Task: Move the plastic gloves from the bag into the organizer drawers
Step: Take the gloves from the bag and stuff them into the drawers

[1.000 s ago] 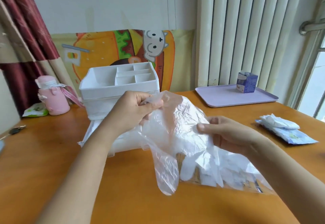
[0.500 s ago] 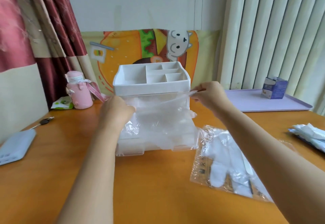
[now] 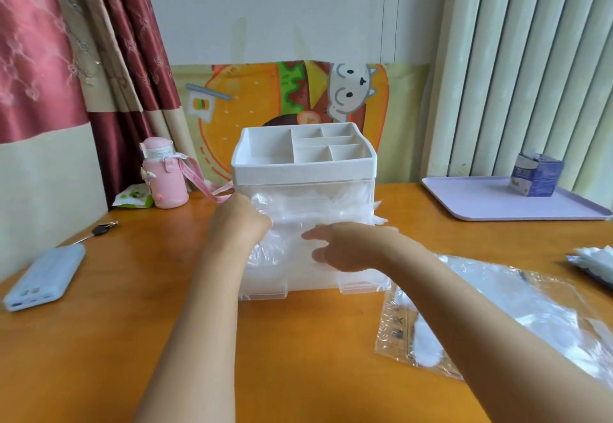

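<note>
A white organizer (image 3: 303, 162) with clear drawers stands at the table's middle. Its upper drawer is pulled out and holds crumpled clear plastic gloves (image 3: 315, 210). My left hand (image 3: 240, 220) is at the drawer's left end, its fingers curled down into the glove plastic and hidden by it. My right hand (image 3: 345, 246) lies over the drawer's front with straight fingers pressing on the gloves. The clear bag (image 3: 497, 303) lies flat on the table to the right, partly under my right forearm, with white gloves (image 3: 428, 353) inside.
A pink bottle (image 3: 162, 174) and a green packet (image 3: 134, 196) stand at the back left. A key (image 3: 99, 231) and a pale blue power bank (image 3: 44, 276) lie left. A lilac tray (image 3: 481, 203) with a blue carton (image 3: 535, 175) sits back right; a wipes pack (image 3: 593, 265) lies at the right edge.
Both hands carried a glove from the bag to the organizer's drawer. My right hand let go of the glove's edge and came down left, flat onto the gloves.
</note>
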Available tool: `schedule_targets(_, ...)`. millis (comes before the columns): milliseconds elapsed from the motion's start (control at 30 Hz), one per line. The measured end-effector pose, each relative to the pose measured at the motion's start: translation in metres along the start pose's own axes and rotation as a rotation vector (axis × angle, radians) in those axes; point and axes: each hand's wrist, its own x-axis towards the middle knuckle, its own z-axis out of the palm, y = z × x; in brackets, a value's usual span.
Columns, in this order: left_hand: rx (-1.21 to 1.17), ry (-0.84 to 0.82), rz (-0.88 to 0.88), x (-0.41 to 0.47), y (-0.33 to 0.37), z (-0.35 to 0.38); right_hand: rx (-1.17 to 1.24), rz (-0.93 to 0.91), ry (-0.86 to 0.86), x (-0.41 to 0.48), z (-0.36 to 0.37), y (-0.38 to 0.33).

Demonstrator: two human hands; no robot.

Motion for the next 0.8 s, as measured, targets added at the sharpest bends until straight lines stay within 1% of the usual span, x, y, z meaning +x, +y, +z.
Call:
schedule_targets(67,0.061,-0.023,-0.004,-0.002,0.0,-0.004,-0.074,0.025,-0.053,0.013,0.0,0.007)
schedule_targets(167,0.086,-0.016,0.004,-0.006,-0.001,-0.009,-0.119,0.04,-0.079,0.027,0.002,0.014)
schedule_targets(267,0.082,0.019,-0.006,-0.011,0.001,-0.012,-0.157,0.037,-0.081,0.038,0.005,0.012)
schedule_targets(333,0.081,0.078,0.007,-0.013,0.004,-0.016,-0.168,0.019,-0.068,0.046,0.008,0.01)
schedule_targets(433,0.011,0.2,0.106,-0.022,0.011,-0.031,-0.183,0.078,-0.047,0.05,0.012,0.008)
schedule_targets(467,-0.026,0.197,0.164,-0.025,0.014,-0.035,-0.185,0.094,-0.044,0.051,0.012,0.007)
schedule_targets(500,-0.06,0.154,0.225,-0.028,0.016,-0.037,-0.184,0.105,-0.052,0.052,0.012,0.005)
schedule_targets(567,-0.121,-0.026,0.318,-0.034,0.023,-0.034,-0.185,0.105,-0.079,0.053,0.012,0.002)
schedule_targets(600,-0.107,-0.113,0.338,-0.036,0.027,-0.029,-0.184,0.094,-0.089,0.055,0.013,0.001)
schedule_targets(700,0.028,-0.297,0.322,-0.03,0.026,-0.005,-0.17,0.053,-0.141,0.057,0.014,-0.002)
schedule_targets(800,0.12,-0.416,0.268,-0.026,0.022,0.008,-0.167,0.036,-0.175,0.056,0.014,0.001)
